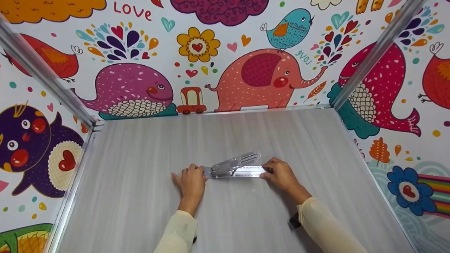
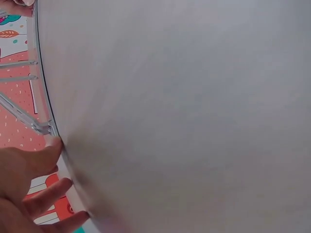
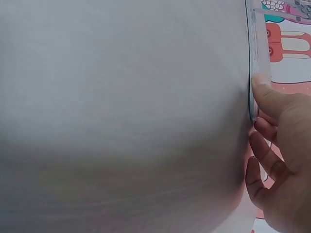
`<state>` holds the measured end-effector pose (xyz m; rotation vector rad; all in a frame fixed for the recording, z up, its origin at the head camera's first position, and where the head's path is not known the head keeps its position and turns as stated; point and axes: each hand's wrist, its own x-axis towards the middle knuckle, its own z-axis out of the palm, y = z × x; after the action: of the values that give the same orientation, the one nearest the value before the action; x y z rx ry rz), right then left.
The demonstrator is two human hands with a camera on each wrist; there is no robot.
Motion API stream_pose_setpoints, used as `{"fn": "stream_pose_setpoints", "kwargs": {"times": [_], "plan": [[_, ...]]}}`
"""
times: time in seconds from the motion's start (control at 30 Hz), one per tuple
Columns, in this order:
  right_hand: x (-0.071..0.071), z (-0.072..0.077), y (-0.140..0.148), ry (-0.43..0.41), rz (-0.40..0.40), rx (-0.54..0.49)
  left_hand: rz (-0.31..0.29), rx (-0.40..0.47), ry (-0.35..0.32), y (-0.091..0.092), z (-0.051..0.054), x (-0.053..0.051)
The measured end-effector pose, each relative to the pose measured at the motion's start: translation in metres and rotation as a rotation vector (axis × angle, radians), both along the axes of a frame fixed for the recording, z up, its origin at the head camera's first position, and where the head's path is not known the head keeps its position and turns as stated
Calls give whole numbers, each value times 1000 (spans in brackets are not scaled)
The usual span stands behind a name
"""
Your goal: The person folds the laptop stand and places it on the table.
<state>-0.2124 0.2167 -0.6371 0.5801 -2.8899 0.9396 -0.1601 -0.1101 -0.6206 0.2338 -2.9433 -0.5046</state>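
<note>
A flat, silvery ruler-like tool (image 1: 246,174) with printed scale marks lies across the middle of the table. From a hinge near its left end a slotted, partly clear arm (image 1: 239,161) rises at a shallow angle towards the right. My left hand (image 1: 193,180) holds the hinge end between thumb and forefinger, its other fingers spread on the tabletop. At the opposite end, the thumb and forefinger of my right hand (image 1: 283,176) pinch the ruler's tip. Through the right wrist view the tool's thin edge (image 3: 251,53) shows beside the thumb.
The pale wood-grain table (image 1: 140,147) spreads around both hands. Metal frame posts (image 1: 378,52) stand at its back corners. Walls with cartoon animals, such as a coral elephant (image 1: 260,80), enclose the back and sides.
</note>
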Motion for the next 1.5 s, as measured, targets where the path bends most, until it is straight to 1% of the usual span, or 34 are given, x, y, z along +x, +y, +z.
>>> {"fn": "stream_pose_setpoints", "kwargs": {"times": [0.1, 0.27, 0.4, 0.53, 0.7, 0.9, 1.03, 1.17, 1.33, 1.5], "plan": [[3, 0, -1, 8, 0, 3, -16, 1, -4, -2, 1, -2], [10, 2, -4, 38, -12, 27, -55, 2, 31, -7, 2, -7], [18, 4, -8, 76, -48, 63, -91, -4, 46, -12, 3, -13], [26, 5, -11, 91, -80, 66, -133, -28, 18, -17, 5, -21], [37, 5, -13, 104, -91, 68, -185, -50, -12, -23, 6, -32], [50, 2, -12, 124, -58, 60, -249, -62, -26, -28, 7, -43], [59, 1, -13, 121, -25, 54, -281, -56, -51, -30, 9, -51], [66, 0, -16, 116, -11, 57, -313, -66, -81, -30, 11, -59], [73, 0, -20, 107, -9, 49, -334, -85, -118, -29, 11, -72], [81, -3, -24, 90, -11, 24, -338, -45, -153, -27, 10, -84]]}}
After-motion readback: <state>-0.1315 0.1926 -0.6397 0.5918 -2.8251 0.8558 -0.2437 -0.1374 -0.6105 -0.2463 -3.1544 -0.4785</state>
